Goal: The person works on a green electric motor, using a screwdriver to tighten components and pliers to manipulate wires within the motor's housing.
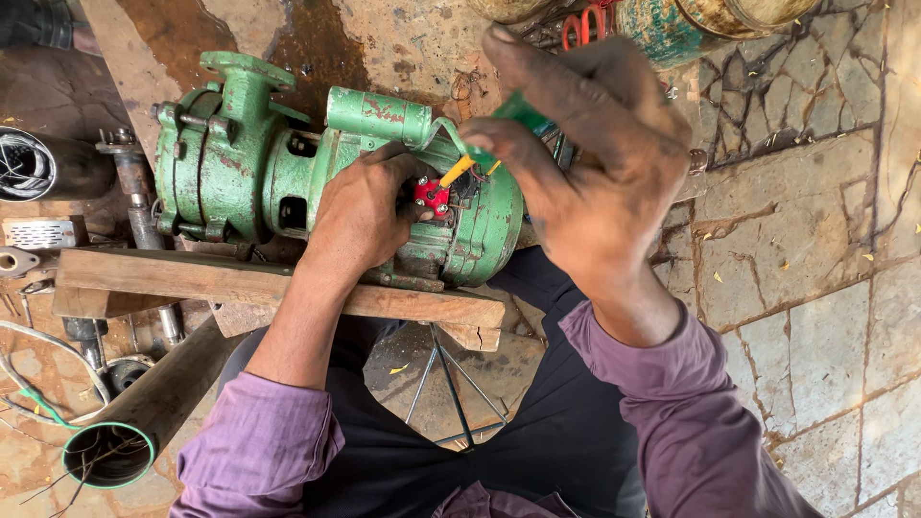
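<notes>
A worn green cast-metal pump motor (288, 173) lies on its side across a rough wooden plank (240, 283), near the middle of the scene, over a stone-paved floor (815, 288). Its terminal opening on the right end stands uncovered, and a small red terminal block (432, 195) shows inside it.

The left hand (360, 216) rests on the motor body just left of that block, fingers curled against the housing and touching the block's edge; whether it grips anything I cannot tell. The right hand (585, 163) hovers above the motor's right end, fingers pinched together on a green-handled screwdriver (499, 129) whose yellow-collared tip (456, 173) points down at the block.

As a judgement, the work is midway: the opening is bare and the tool is at the terminals, while no cover is fitted.

To the near left lie a dark metal pipe with a green rim (144, 412) and loose wires (38, 384).
</notes>
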